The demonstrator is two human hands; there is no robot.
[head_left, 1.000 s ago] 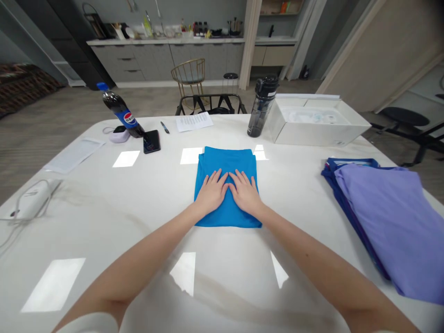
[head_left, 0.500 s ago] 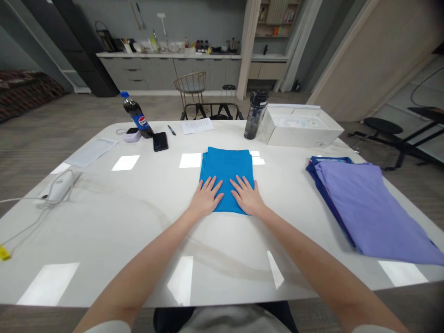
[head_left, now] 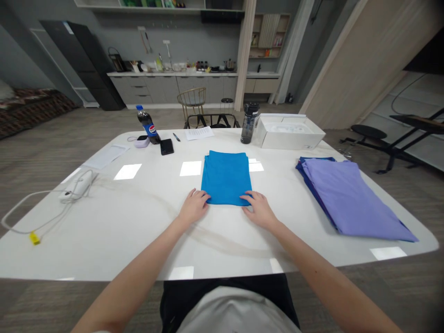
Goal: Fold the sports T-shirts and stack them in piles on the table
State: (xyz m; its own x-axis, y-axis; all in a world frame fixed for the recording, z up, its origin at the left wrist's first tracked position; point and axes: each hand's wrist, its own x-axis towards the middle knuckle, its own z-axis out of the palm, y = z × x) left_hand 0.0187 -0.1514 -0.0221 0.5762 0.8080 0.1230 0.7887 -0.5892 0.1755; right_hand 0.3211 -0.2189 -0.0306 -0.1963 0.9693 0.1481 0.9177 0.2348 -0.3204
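A folded blue cloth [head_left: 226, 178] lies flat on the white table, its near edge toward me. My left hand [head_left: 194, 206] is at its near left corner, fingers curled over the fabric and the thumb by the edge. At the near right corner, my right hand [head_left: 258, 208] has its fingers on top and its thumb at the edge below. Both hands seem to pinch these corners; the fabric between thumb and fingers is partly hidden. Whether the cloth is a garment cannot be made out.
Purple and dark blue cloths [head_left: 350, 199] are stacked at the right. Toward the back stand a white box [head_left: 289, 134], a dark bottle [head_left: 249, 124] and a cola bottle [head_left: 150, 127] near a phone [head_left: 167, 147]. A white power strip [head_left: 79, 186] with cables lies left on the table [head_left: 138, 249].
My hands have gone from lying spread flat on the blue cloth to its near corners, with fingers curled there. The camera view has tilted up.
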